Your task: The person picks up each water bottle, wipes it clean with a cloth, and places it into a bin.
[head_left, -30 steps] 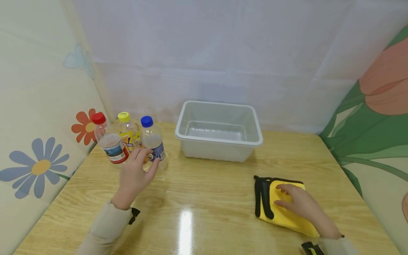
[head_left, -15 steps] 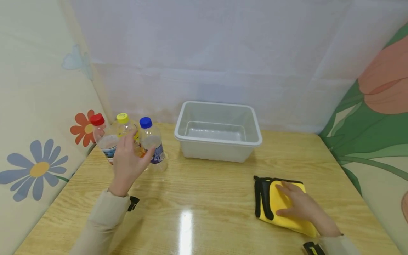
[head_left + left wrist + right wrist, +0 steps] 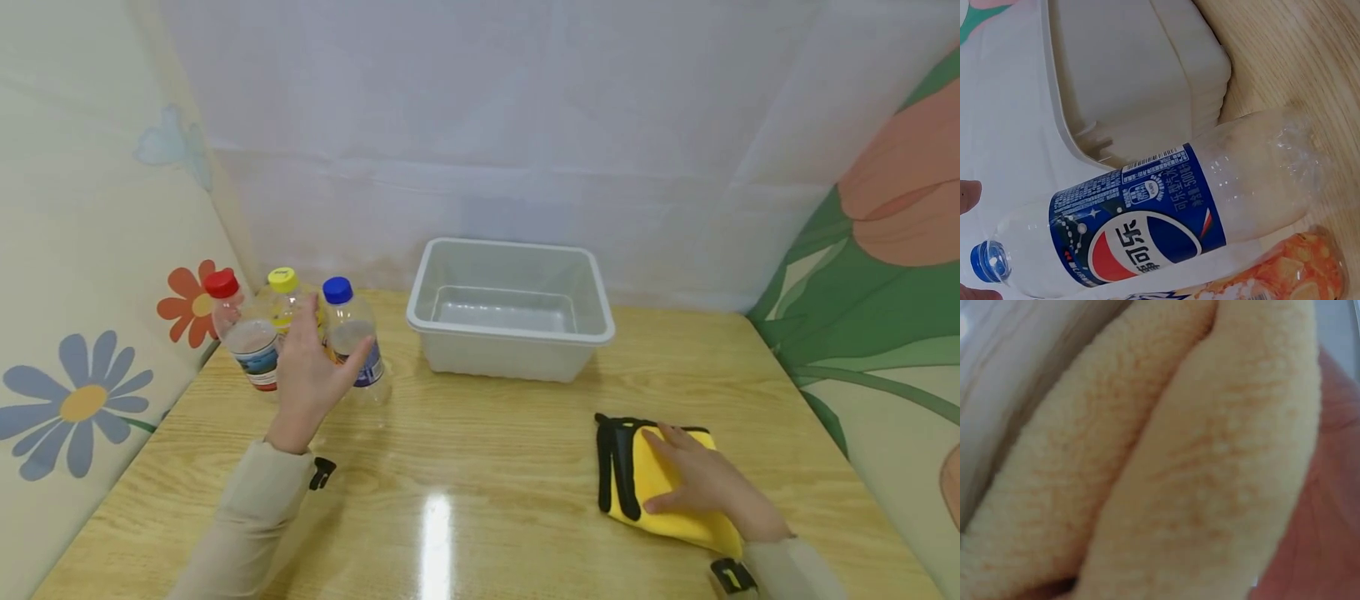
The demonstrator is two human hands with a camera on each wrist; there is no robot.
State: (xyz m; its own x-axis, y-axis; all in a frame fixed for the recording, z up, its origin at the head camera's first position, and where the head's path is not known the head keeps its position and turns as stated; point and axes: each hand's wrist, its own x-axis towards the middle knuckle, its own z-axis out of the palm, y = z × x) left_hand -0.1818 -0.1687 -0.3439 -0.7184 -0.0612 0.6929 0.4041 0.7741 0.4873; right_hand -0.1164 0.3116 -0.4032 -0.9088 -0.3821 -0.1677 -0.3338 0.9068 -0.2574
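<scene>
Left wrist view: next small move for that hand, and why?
Probably close the left hand around the top of the Pepsi bottle: in the left wrist view, fingertips show above and below its blue cap, the upper one plainly apart from it, and the head view shows the hand spread, not gripping.

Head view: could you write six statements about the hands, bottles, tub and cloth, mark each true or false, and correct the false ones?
1. The blue-capped bottle is left of the grey tub. True.
2. The blue-capped bottle lies on its side. False: it stands upright.
3. The right hand rests on the yellow cloth. True.
4. The yellow cloth is inside the grey tub. False: it lies outside, nearer the camera.
5. The left hand partly hides the yellow-capped bottle. True.
6. The left hand grips the grey tub. False: it is apart from the tub.
</scene>
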